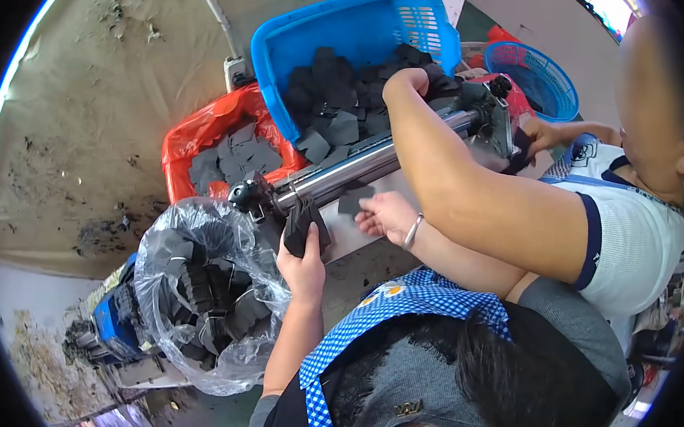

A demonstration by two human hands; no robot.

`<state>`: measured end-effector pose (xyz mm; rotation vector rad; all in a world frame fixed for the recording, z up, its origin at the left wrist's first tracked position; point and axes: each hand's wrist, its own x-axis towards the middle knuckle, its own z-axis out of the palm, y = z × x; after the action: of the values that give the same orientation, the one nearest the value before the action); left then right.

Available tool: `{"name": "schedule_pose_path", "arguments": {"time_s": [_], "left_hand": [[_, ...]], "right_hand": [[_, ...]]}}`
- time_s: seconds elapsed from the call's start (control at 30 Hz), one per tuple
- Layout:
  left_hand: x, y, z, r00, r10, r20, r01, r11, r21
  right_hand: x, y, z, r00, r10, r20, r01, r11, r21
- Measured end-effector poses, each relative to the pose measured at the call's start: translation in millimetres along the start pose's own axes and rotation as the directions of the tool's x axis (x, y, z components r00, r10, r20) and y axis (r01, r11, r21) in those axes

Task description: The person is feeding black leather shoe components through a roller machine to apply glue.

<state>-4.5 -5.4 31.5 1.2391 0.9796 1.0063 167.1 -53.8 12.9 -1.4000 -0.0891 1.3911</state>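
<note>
Clearly, the stack of flat dark pieces [305, 221] is in the left hand [302, 271], over the left end of the metal plate [346, 236] of a roller machine. The thumb presses against one side and the fingers wrap the other, squeezing the pieces together with their edges facing up. A single piece [353, 201] lies at the plate's far edge, next to the shiny roller [355, 170]. The right hand [392, 217] touches its near corner with thumb and forefinger, the other fingers curled in; whether it truly pinches the piece or only pushes it, I cannot tell.

The pieces look thin, light and rather stiff, perhaps a bit floppy at the corners; a loose stack would probably slide and fan out. Gripping it low across both faces seems best, and a single piece is best taken by its near corner, away from the roller.

Left of the plate, a clear plastic bag [154, 289] holds more dark pieces; beyond the roller are a red bag [178, 154] and a blue basket [324, 27]. A co-worker's bare arm [472, 180] crosses the machine's right end toward the basket.
</note>
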Motion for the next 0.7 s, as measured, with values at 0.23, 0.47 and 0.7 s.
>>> {"name": "schedule_pose_path", "arguments": {"time_s": [0.23,0.47,0.7], "left_hand": [[-5.3,-18.8,0.0,0.998,0.041,0.050,-0.045,0.995,0.085],[-0.9,-6.2,-6.5,0.996,-0.092,0.015,0.093,0.976,-0.195],[-2.1,-13.8,-10.5,0.991,-0.128,0.034,0.131,0.986,-0.107]], "right_hand": [[-34.1,21.6,21.3,0.832,-0.388,0.396,0.555,0.595,-0.582],[-23.5,14.1,5.4,0.975,0.028,0.220,0.038,0.956,-0.290],[-16.4,3.3,16.0,0.975,-0.175,0.135,0.203,0.951,-0.233]]}}
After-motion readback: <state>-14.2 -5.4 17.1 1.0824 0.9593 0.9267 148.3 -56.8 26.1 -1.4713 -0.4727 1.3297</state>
